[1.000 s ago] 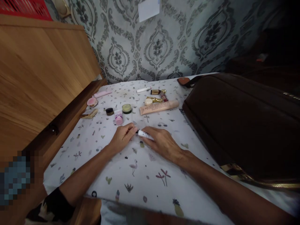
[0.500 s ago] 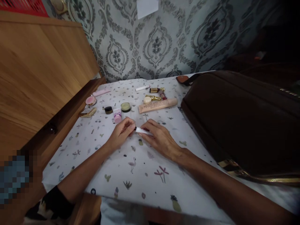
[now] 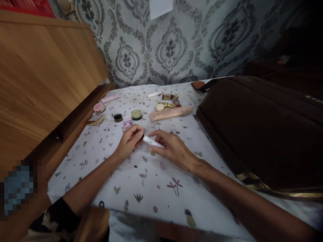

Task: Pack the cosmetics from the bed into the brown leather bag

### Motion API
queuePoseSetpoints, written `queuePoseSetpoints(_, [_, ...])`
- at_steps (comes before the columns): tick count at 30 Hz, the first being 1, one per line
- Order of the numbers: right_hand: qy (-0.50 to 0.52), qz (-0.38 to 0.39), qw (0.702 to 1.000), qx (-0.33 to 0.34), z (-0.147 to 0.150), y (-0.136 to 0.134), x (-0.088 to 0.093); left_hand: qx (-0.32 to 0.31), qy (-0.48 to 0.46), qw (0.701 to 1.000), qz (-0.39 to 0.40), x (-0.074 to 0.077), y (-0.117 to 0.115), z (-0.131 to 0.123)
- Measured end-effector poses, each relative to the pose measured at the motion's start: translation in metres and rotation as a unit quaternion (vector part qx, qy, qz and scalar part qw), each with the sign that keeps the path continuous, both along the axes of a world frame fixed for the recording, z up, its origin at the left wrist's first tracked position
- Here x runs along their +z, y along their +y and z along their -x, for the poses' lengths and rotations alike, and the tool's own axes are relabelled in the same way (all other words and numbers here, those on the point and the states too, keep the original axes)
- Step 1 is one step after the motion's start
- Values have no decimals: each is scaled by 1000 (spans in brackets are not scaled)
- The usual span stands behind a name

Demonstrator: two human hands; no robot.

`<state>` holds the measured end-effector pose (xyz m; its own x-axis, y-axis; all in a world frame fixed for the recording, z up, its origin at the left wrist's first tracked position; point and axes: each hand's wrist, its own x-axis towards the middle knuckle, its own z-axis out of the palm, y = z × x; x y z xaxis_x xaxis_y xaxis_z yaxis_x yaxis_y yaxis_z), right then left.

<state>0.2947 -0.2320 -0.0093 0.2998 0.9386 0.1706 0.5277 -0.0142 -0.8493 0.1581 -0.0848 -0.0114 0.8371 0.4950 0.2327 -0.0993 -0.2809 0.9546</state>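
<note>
A slim white tube (image 3: 152,142) with a dark end is held between my hands over the patterned tablecloth (image 3: 121,181). My left hand (image 3: 130,139) pinches its dark end, fingers closed. Around the other end, the thumb and fingers of my right hand (image 3: 174,148) are curled, with part of the white body showing between them. Just beyond my left hand lies a small purple and pink tube (image 3: 127,123). Near it are a jar with a pale green lid (image 3: 136,115) and a small black-lidded pot (image 3: 118,117). A peach tube (image 3: 171,113) lies farther right.
A large dark brown bag (image 3: 262,134) takes up the right side. At the back lie a white pen-like tube (image 3: 154,94), a brown and gold bottle (image 3: 169,96) and a round cream item (image 3: 159,107). Compacts (image 3: 99,107) and a pink tube (image 3: 110,98) lie by the wooden cabinet (image 3: 50,67).
The fingers of my right hand have loosened and spread a little around the white tube, so more of its body shows. The tube tilts slightly more downward to the right. The view has shifted slightly.
</note>
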Motion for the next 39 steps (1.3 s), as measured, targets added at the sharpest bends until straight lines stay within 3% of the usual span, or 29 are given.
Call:
queuePoseSetpoints(3, [-84,14,996,-19,3,0,1,20,-7,1000,-7,-3,2,0])
queuePoseSetpoints(7, [-94,30,995,-8,6,-1,5,25,7,999,-24,-4,1,1])
queuePoseSetpoints(13, [69,16,997,37,6,-2,2,21,3,999,-30,-5,0,3])
queuePoseSetpoints(19, [268,41,959,88,5,1,2,23,-4,999,-30,-2,-1,4])
queuePoseSetpoints(27, [368,68,922,100,5,-1,9,31,-15,999,8,-4,1,4])
queuePoseSetpoints(39, [300,34,953,29,-4,6,-1,111,-38,991,70,-5,8,1])
